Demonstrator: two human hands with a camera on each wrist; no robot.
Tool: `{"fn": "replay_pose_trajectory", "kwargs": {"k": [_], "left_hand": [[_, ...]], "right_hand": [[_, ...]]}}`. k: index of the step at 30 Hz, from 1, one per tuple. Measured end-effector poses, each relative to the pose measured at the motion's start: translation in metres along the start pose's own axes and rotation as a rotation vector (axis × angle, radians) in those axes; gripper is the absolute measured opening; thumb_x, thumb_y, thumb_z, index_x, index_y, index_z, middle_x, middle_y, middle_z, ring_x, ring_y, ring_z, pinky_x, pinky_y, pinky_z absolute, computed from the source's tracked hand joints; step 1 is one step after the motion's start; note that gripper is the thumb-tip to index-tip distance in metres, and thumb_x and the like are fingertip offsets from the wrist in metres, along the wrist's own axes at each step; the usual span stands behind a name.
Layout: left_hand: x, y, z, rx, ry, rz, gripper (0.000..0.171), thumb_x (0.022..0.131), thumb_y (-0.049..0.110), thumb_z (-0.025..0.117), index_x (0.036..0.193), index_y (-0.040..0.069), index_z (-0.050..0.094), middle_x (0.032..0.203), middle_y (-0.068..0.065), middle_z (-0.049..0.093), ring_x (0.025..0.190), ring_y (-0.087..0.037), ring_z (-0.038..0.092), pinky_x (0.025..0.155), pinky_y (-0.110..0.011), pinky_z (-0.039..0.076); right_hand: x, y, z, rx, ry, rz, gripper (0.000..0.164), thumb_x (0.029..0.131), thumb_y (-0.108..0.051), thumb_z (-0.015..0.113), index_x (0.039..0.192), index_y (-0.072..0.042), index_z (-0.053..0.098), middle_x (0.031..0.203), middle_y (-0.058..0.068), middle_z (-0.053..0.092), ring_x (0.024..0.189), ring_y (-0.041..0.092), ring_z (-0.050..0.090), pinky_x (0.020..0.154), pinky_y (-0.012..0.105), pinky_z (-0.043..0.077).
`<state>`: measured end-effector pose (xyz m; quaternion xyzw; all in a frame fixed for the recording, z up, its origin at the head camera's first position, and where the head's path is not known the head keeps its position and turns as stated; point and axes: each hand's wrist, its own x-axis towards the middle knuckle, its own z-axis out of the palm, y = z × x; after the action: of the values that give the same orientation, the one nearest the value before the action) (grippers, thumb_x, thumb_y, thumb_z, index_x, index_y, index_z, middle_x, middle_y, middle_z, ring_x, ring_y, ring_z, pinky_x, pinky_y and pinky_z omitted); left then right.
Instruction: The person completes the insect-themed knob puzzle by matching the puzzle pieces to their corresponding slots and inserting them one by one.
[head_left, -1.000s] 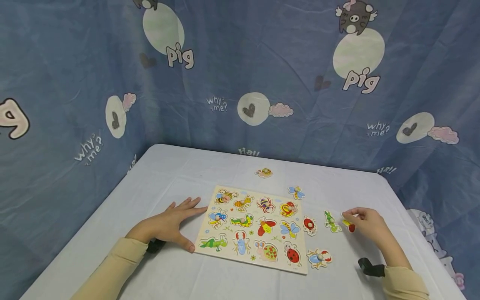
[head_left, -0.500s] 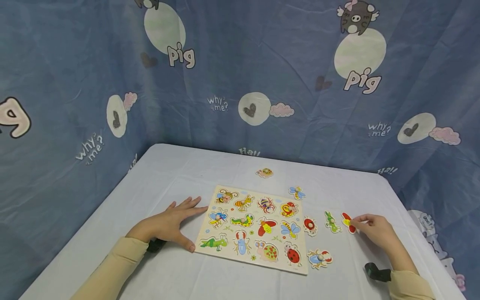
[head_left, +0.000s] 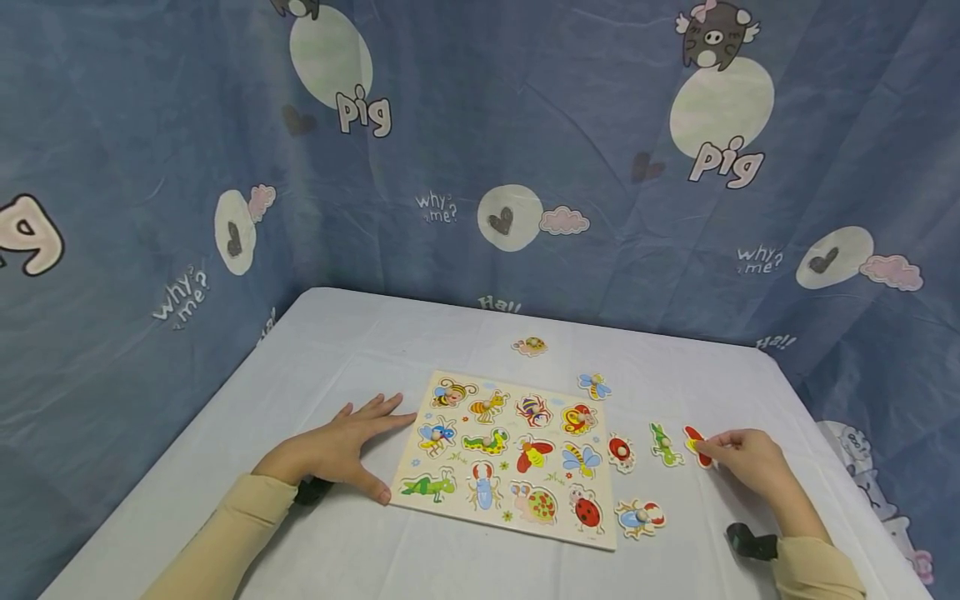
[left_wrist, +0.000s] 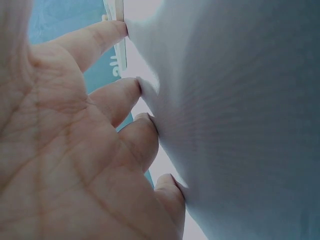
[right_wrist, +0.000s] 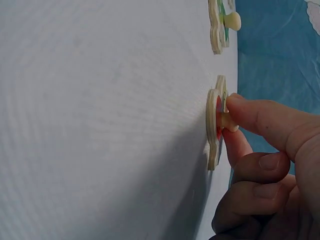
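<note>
My right hand (head_left: 746, 457) pinches the wooden knob (right_wrist: 229, 121) of a red and yellow winged-insect puzzle piece (head_left: 693, 442) at the table's right side. In the right wrist view that piece stays close to the cloth, and I cannot tell whether it touches. My left hand (head_left: 341, 450) lies spread at the left edge of a wooden insect puzzle board (head_left: 502, 475), thumb and index finger against it. Its fingertips (left_wrist: 131, 85) press on the white cloth in the left wrist view. Just left of the pinched piece lies a green grasshopper piece (head_left: 663, 444).
Near the board's right edge are a red ladybug piece (head_left: 620, 452) and a blue beetle piece (head_left: 641, 518). A blue-winged piece (head_left: 594, 386) and a snail piece (head_left: 530, 346) lie behind it. White cloth covers the table (head_left: 360, 333); a blue curtain (head_left: 450, 125) hangs behind.
The right hand has shifted slightly to the right and toward the near side, so more of the red and yellow piece shows. My left hand and the board have stayed put.
</note>
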<state>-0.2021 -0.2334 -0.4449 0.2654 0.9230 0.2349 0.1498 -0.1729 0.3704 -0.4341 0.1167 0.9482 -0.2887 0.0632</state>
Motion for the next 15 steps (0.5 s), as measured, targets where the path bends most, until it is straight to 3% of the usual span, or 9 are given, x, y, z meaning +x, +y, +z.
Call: {"fn": "replay_pose_trajectory", "kwargs": {"k": [15], "left_hand": [[0.0004, 0.001, -0.0008, 0.001, -0.007, -0.004, 0.118, 0.057, 0.065, 0.089, 0.156, 0.029, 0.037, 0.17, -0.009, 0.013, 0.157, -0.04, 0.005, 0.118, -0.074, 0.002]], "right_hand": [[0.0037, -0.0084, -0.0082, -0.018, -0.008, 0.029, 0.037, 0.09, -0.033, 0.069, 0.101, 0.003, 0.072, 0.081, 0.005, 0.063, 0.076, 0.02, 0.051, 0.062, 0.03, 0.038]]}}
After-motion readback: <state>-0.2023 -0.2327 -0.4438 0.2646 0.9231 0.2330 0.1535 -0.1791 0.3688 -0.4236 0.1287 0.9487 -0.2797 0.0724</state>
